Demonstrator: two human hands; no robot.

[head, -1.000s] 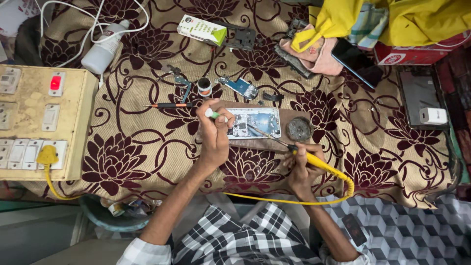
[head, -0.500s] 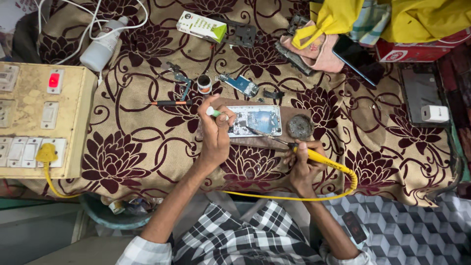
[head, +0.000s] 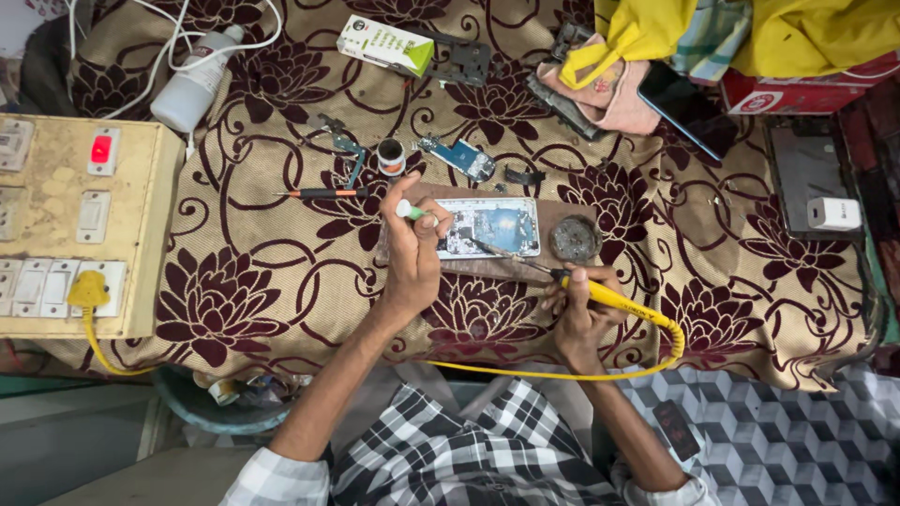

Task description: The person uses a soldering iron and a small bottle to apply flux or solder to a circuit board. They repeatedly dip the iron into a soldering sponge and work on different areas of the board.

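Hands unmoved | right hand (head: 581, 314) holds soldering iron (head: 614, 300) | tip on opened phone (head: 489, 227)

Opened phone (head: 489, 227) lies between switchboard (head: 75, 225) left and charger (head: 832, 214) right.

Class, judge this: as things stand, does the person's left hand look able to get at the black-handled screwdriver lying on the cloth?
Probably yes. The left hand rests just right of the screwdriver, with only bare cloth between; though its fingers already hold a small green-tipped tool.
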